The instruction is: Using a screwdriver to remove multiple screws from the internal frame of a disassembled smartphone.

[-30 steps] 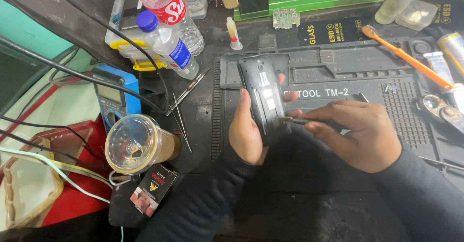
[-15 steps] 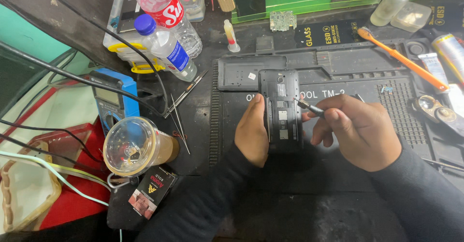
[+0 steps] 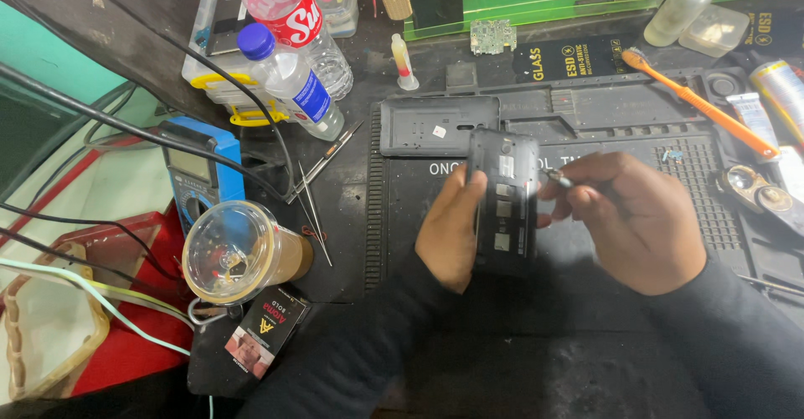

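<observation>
Matt black plastic phone frame [image 3: 503,203]; tool tip [image 3: 554,176] seemingly shiny metal.

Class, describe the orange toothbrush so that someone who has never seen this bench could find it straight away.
Start at the black work mat covering the bench, then go to its far right corner. The orange toothbrush lies there slanted, bristles toward the back. It is the only long bright orange thing among grey tubes and black trays.
</observation>
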